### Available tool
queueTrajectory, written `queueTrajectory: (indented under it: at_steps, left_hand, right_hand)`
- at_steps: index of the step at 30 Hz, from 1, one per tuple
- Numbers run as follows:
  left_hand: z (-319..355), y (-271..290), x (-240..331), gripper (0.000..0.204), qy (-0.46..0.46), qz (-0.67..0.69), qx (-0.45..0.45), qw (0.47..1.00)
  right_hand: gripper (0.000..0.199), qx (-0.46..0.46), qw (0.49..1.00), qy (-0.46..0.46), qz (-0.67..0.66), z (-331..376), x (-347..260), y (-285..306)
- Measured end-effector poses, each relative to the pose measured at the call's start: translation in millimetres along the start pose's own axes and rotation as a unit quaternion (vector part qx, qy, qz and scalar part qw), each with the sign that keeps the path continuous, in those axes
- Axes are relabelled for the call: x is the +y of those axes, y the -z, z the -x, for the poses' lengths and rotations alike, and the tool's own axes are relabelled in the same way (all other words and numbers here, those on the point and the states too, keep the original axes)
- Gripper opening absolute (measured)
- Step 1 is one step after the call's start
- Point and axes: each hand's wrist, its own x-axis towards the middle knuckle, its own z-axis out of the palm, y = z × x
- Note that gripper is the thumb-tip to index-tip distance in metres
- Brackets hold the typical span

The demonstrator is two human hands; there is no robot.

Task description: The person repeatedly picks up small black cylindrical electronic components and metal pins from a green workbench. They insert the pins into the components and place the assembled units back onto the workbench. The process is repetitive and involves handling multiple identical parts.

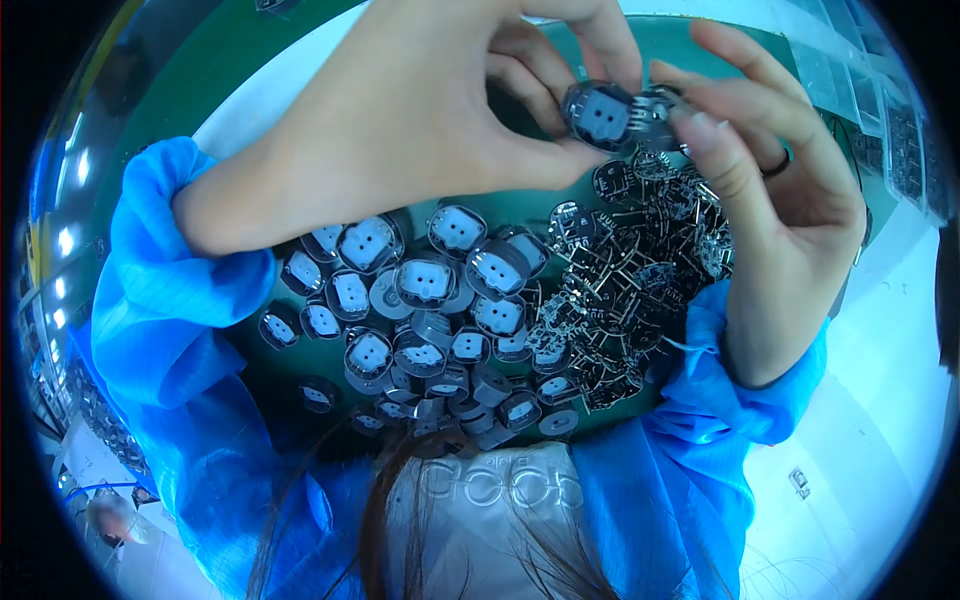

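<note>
My left hand pinches a round dark housing with a pale insert that has small dark holes in it. Between the thumb and fingers of my right hand is a small round circuit board with metal pins. Its pins point toward the housing, and the two parts are side by side; whether they touch I cannot tell. Below my left wrist lies a heap of similar housings, some turned with their grey backs up. A tangled pile of pinned circuit boards sits under my right hand.
Both piles rest on a green mat over a white table. Clear plastic bins stand at the far right. A small metal part lies on the white surface at near right. My blue sleeves flank the piles.
</note>
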Motion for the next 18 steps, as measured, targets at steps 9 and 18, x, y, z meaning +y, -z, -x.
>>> queueTrajectory:
  at_steps: [9,18]
  left_hand:
    - [4.2,0.2,0.9,0.034,0.005,0.068,0.026,0.997]
    - [8.6,-2.5,13.6,0.032,0.021,-0.001,0.048,0.999]
  right_hand:
    - [0.016,-0.007,0.987,0.022,0.161,0.9,0.6,-4.0]
    - [0.018,0.016,0.990,0.123,0.070,2.6,27.5,-7.7]
